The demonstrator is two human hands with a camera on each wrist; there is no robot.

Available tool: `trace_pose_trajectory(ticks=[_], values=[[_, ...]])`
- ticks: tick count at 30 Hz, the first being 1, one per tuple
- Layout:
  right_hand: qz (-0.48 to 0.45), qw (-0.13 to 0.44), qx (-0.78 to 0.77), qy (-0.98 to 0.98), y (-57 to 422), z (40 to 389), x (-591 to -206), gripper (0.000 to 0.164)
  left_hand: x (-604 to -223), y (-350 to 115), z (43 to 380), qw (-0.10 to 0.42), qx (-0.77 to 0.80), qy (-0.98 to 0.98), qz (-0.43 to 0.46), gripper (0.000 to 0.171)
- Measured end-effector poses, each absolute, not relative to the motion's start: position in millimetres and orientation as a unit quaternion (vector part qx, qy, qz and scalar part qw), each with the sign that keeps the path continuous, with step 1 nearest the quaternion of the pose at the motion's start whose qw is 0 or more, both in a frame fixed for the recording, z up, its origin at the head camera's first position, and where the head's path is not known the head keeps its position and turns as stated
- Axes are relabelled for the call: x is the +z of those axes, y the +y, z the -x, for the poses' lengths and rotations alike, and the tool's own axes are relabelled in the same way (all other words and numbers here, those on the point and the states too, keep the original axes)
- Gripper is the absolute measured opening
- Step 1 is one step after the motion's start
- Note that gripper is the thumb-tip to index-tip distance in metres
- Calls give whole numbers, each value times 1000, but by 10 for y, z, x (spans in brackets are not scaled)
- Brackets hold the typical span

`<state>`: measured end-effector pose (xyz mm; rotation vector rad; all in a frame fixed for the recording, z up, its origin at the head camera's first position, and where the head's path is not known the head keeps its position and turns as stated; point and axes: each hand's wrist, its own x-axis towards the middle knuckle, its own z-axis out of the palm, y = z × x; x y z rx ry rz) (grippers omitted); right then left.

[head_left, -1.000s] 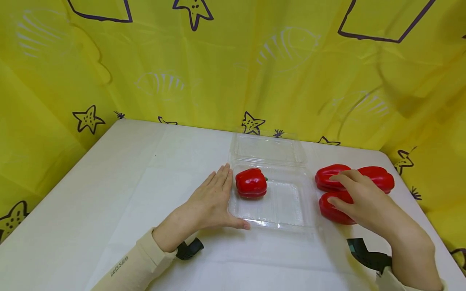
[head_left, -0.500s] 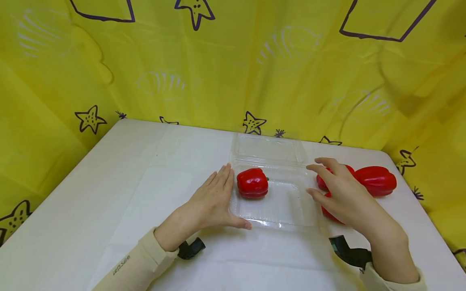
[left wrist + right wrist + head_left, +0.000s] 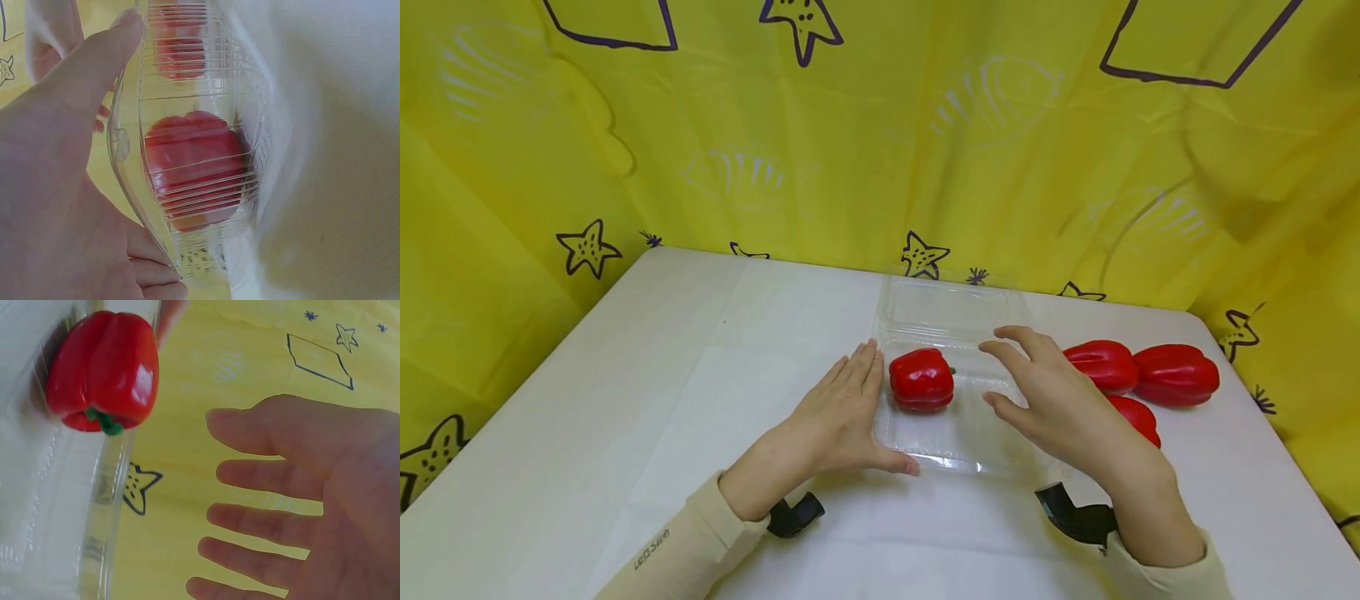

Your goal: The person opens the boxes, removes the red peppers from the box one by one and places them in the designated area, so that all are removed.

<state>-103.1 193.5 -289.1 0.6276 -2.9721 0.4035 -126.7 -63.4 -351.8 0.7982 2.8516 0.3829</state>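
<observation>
A clear plastic clamshell box (image 3: pixel 951 440) lies unfolded on the table, its lid (image 3: pixel 951 304) laid back toward the curtain. Inside the base, at its left, is a red bell pepper (image 3: pixel 921 380) with a green stem, also plain in the right wrist view (image 3: pixel 106 369). My left hand (image 3: pixel 835 417) rests against the box's left side with straight fingers, the thumb spread along the front edge; the left wrist view shows its thumb and fingertips at the rim (image 3: pixel 119 145). Over the right part of the box hovers my right hand (image 3: pixel 1067 400), fingers spread, apart from the pepper and holding nothing.
Right of the box, partly behind my right hand and forearm, lie three more red peppers: one near the box (image 3: pixel 1105 367), one farther right (image 3: pixel 1177 375) and one in front (image 3: pixel 1138 419). A yellow patterned curtain (image 3: pixel 850 150) hangs behind the white table (image 3: pixel 625 400).
My right hand has moved left from above the peppers at the right to over the box, with nothing in it. My left hand and the pepper in the box stay in place.
</observation>
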Motion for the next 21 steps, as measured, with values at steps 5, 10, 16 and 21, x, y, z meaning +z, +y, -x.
trace_pose_trajectory(ticks=[5, 10, 16, 21], values=[[-225, 42, 130, -965, 1811, 1069, -2963, 57, -3523, -635, 1273, 76, 127, 953, -266, 133], [-248, 47, 130, -959, 1722, 1101, -3055, 56, -3519, -622, 1272, 79, 131, 951, -267, 132], [-257, 45, 139, -955, 1641, 1116, -3151, 57, -3512, -630, 1262, 75, 126, 953, -264, 132], [-266, 57, 145, -951, 1576, 1128, -3247, 62, -3520, -632, 1256, 70, 122, 954, -265, 133]])
